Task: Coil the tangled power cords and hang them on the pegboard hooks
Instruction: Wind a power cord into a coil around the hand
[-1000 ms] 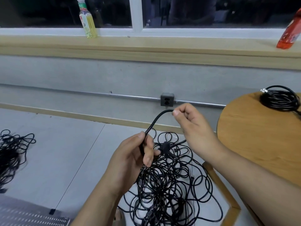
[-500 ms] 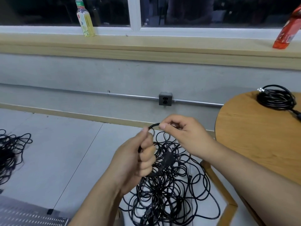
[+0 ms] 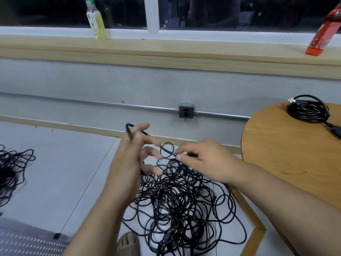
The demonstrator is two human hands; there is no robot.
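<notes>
A tangled heap of black power cords (image 3: 177, 204) lies on the grey floor below my hands. My left hand (image 3: 132, 159) is raised with fingers spread, and a loop of black cord (image 3: 129, 131) runs over its thumb and forefinger. My right hand (image 3: 204, 161) pinches the same cord between thumb and forefinger just right of the left hand. A second tangled pile (image 3: 13, 170) lies at the left edge. A coiled black cord (image 3: 308, 109) with its plug rests on the round wooden table (image 3: 287, 157). A perforated grey board (image 3: 24, 242) shows at the bottom left.
A wall outlet (image 3: 186, 112) sits on a metal conduit behind the heap. On the wooden sill stand a yellow drink bottle (image 3: 96, 19) and a red bottle (image 3: 324, 32). My sandalled foot (image 3: 127, 244) is at the bottom edge beside the heap.
My left hand has opened its fingers and risen, the cord loop now over its thumb. My right hand has slid right and down along the cord, away from the left hand.
</notes>
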